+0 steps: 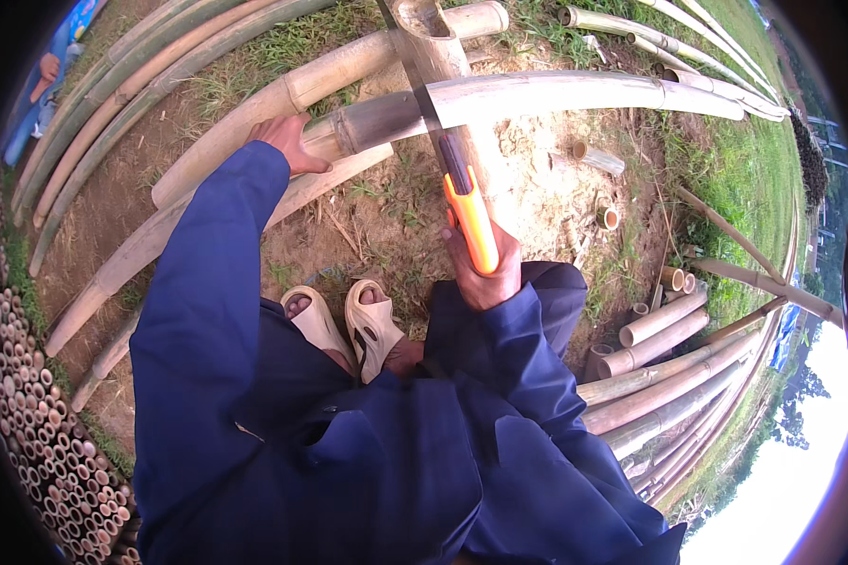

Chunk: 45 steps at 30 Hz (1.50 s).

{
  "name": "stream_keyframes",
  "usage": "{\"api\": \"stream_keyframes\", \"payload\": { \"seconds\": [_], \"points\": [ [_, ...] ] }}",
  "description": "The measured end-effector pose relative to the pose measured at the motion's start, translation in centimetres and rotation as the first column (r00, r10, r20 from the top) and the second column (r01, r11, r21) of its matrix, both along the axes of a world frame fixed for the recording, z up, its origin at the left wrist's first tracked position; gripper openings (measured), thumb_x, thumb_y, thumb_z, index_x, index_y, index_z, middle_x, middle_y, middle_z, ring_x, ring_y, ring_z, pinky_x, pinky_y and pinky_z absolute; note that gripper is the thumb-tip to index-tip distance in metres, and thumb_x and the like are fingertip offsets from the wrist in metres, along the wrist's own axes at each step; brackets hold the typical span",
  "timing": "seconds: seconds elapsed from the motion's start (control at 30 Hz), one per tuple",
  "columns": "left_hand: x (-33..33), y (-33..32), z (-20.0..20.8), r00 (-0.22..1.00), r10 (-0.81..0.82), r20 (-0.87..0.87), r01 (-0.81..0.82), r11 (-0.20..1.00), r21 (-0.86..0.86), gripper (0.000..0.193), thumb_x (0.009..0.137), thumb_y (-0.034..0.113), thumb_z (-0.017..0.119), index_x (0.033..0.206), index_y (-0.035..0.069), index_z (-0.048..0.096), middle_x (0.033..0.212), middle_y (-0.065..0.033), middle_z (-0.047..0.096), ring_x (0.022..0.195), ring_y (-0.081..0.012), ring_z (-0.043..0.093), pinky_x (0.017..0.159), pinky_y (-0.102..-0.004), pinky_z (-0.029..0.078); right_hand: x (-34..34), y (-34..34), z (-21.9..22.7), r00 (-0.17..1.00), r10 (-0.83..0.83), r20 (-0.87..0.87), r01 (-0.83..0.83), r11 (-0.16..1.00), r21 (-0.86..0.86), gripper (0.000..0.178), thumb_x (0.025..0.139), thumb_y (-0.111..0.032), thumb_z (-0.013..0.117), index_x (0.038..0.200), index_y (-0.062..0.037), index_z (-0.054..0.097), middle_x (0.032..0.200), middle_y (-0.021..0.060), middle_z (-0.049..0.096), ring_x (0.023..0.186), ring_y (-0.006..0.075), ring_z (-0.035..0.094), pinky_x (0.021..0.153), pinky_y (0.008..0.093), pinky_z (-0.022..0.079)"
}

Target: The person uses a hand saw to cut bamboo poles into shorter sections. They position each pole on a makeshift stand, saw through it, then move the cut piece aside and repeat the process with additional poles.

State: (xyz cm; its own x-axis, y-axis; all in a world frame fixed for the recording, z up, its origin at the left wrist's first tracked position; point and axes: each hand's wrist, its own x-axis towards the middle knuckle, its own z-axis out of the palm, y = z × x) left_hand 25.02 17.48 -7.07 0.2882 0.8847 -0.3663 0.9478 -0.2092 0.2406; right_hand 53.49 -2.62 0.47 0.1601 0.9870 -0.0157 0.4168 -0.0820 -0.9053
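Directions are from the centre of the view.

At 8 o'clock, a stack of cut bamboo tubes [52, 414] bounds the work area. At 10 o'clock, another person's hand [47, 68] is well apart from the work.

At 10 to 11 o'clock, the left hand [290, 143] is curled over the bamboo pole [546, 99], fingers across the top, thumb along the near side; this appears to steady the pole against shifting or rolling. The pole spans from that hand toward 2 o'clock, lying across a notched bamboo support [441, 58], which probably keeps it raised.

At 12 o'clock, the saw [455, 160] crosses the pole; its teeth cannot be made out. The right hand [488, 268], just beside the centre, is closed around the orange handle, which gives control in line with the blade.

Handle travel toward 5 o'clock is limited by the right knee [558, 292]. Soil [537, 202] gives lateral room toward 2 o'clock, up to a loose offcut [601, 158].
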Motion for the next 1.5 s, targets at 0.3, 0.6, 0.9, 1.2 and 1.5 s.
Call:
{"api": "stream_keyframes", "payload": {
  "seconds": [0.3,0.6,0.9,1.2,1.5],
  "points": [
    [1.0,-0.6,-1.0,0.999,0.005,-0.048,-0.005,1.000,0.000,0.098,0.061,0.053,0.086,0.141,0.002,0.059,0.120,-0.0251,0.071,0.115,-0.0402,0.068,0.105,-0.0485,0.051,3.6,-9.1,1.6,0.999,-0.041,0.015,0.043,0.987,-0.157,0.019,0.092,-0.007,0.072,0.108,0.0033,0.071,0.079,0.0118,0.070,0.070,0.0179,0.067,0.067,0.0327,0.053],
    [-0.7,-1.2,-1.3,0.998,-0.014,-0.058,0.015,1.000,0.003,0.098,0.062,0.052,0.085,0.142,0.001,0.058,0.122,-0.0258,0.070,0.116,-0.0413,0.067,0.106,-0.0484,0.051,4.4,-12.6,3.1,0.993,0.056,0.103,-0.045,0.994,-0.104,0.035,0.092,-0.003,0.071,0.126,0.0053,0.069,0.104,0.0185,0.077,0.093,0.0255,0.078,0.084,0.0318,0.057],
    [0.1,0.3,0.1,1.000,-0.014,-0.009,0.014,1.000,-0.012,0.095,0.062,0.050,0.085,0.140,0.001,0.060,0.116,-0.0257,0.073,0.113,-0.0409,0.069,0.103,-0.0493,0.052,0.5,2.2,-0.8,0.997,0.010,-0.073,-0.011,1.000,-0.010,0.017,0.094,-0.013,0.072,0.091,0.0025,0.066,0.064,0.0109,0.057,0.056,0.0159,0.051,0.055,0.0362,0.044],
    [0.0,0.0,-2.2,1.000,-0.005,-0.015,0.006,0.997,0.070,0.092,0.062,0.051,0.085,0.136,0.001,0.061,0.117,-0.0271,0.072,0.112,-0.0423,0.069,0.104,-0.0492,0.051,3.8,-9.0,1.9,0.998,-0.005,0.056,0.006,1.000,-0.024,0.029,0.090,-0.001,0.068,0.119,0.0047,0.072,0.103,0.0179,0.077,0.092,0.0237,0.078,0.083,0.0319,0.058],
    [-0.4,-0.1,-0.2,1.000,0.003,0.015,-0.003,1.000,-0.031,0.094,0.060,0.048,0.085,0.138,0.002,0.061,0.116,-0.0282,0.071,0.113,-0.0422,0.068,0.104,-0.0483,0.050,4.6,-13.2,2.8,0.996,0.017,0.087,-0.010,0.996,-0.083,0.033,0.092,-0.004,0.070,0.125,0.0041,0.071,0.102,0.0168,0.077,0.091,0.0259,0.078,0.083,0.0315,0.057]
  ]
}}
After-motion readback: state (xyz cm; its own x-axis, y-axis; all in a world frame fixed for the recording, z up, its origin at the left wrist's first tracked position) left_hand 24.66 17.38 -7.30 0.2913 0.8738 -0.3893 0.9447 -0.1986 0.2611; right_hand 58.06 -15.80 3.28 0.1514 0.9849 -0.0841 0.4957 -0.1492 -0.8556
